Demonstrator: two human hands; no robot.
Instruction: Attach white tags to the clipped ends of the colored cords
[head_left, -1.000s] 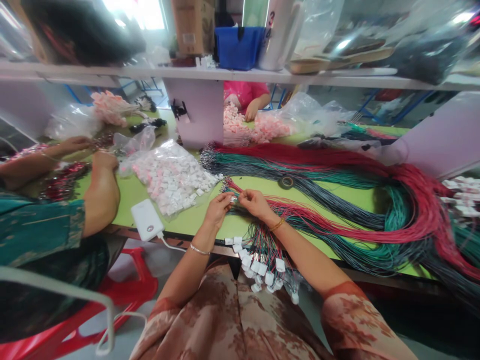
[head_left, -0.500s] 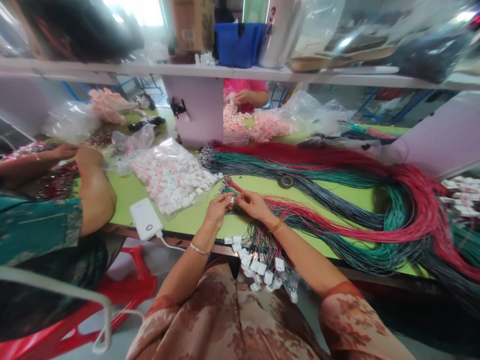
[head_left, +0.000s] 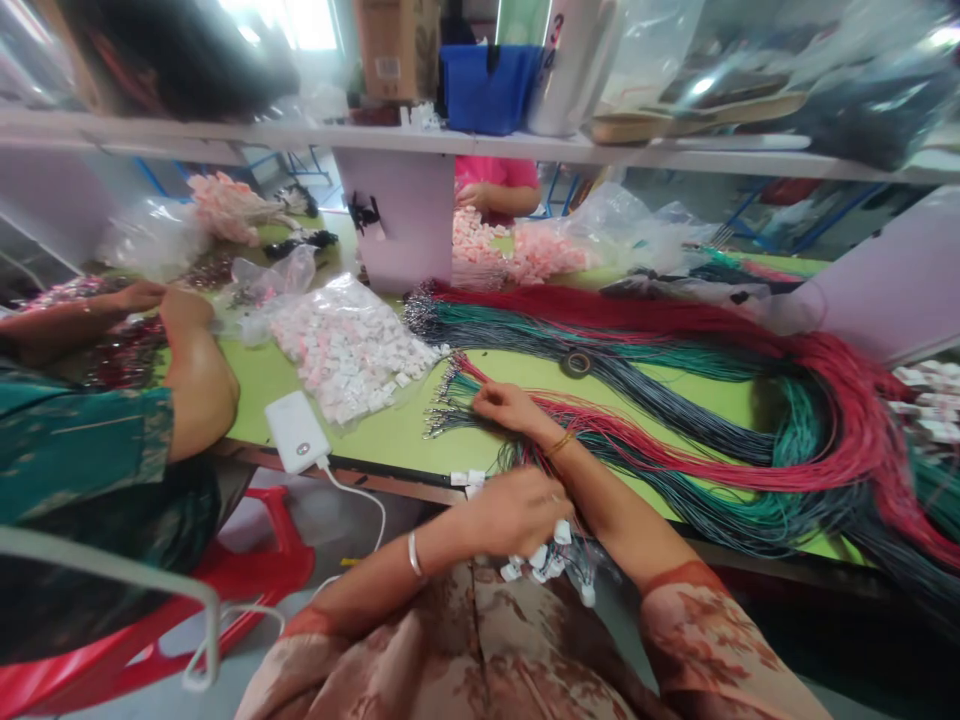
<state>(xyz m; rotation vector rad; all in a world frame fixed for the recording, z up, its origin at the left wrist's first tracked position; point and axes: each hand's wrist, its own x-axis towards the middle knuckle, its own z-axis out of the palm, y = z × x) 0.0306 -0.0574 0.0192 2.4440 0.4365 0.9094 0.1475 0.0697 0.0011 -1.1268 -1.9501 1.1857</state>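
Observation:
My right hand [head_left: 508,408] is over the bundle of thin red, green and dark wires [head_left: 637,432] on the table. Its fingers are closed at the terminal ends [head_left: 444,398], and what they pinch is too small to make out. Lower down, at the table's front edge, my left hand [head_left: 517,508] is smeared by motion and its fingers are mostly hidden. It is above a hanging cluster of white connector housings [head_left: 551,565] on wires, covering part of it. Two more white housings [head_left: 466,478] lie at the edge beside it.
A clear bag of white connectors [head_left: 352,350] and a white power bank [head_left: 297,432] lie to the left. Behind are a roll of black tape [head_left: 575,363] and a longer wire bundle [head_left: 600,310]. A co-worker's arm [head_left: 196,370] is at left; another person [head_left: 499,188] works opposite, below a shelf [head_left: 300,135].
My left hand has left my right hand and moved down and right to the hanging connectors. My right hand stays over the wires. The white connector between my fingers no longer shows there.

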